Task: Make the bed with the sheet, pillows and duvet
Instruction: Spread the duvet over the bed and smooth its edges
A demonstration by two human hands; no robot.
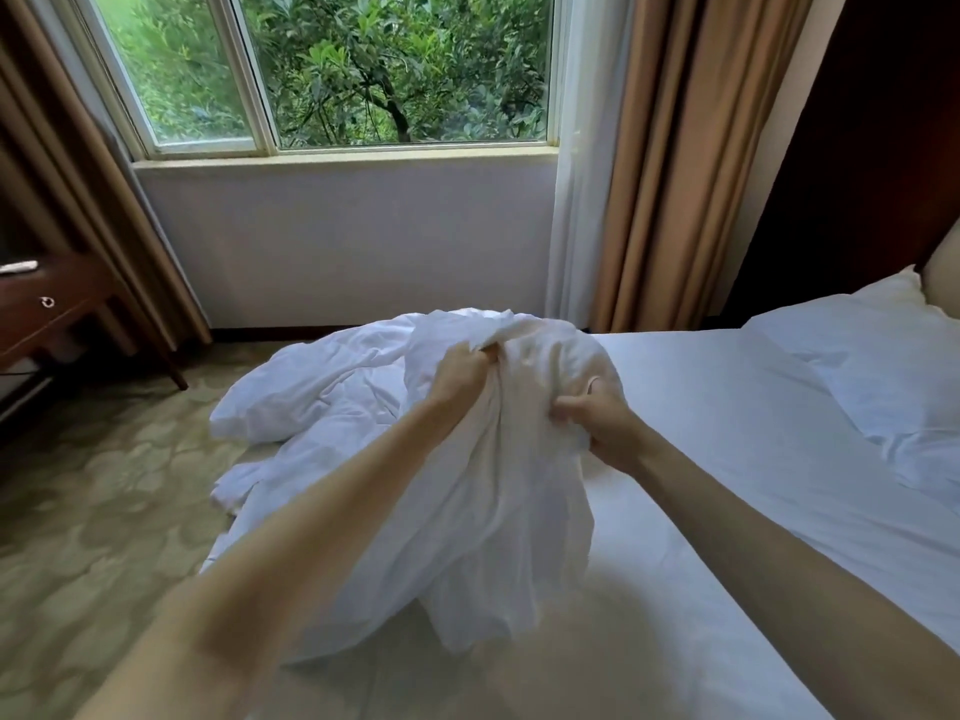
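Observation:
A crumpled white duvet (332,397) lies bunched at the foot end of the bed and spills over its left edge toward the floor. My left hand (460,374) grips a raised fold of it near the top of the bunch. My right hand (597,418) grips the same lifted cloth a little lower and to the right. Between and below my hands the cloth hangs in loose folds. A white sheet (727,459) lies flat over the mattress on the right. A white pillow (883,366) rests at the head end, far right.
A window (332,70) with tan curtains (675,163) faces me beyond the bed. At the left stands a dark wooden desk (47,304) with a drawer. Patterned carpet (104,485) covers the floor on the left. A dark headboard (883,122) rises at the right.

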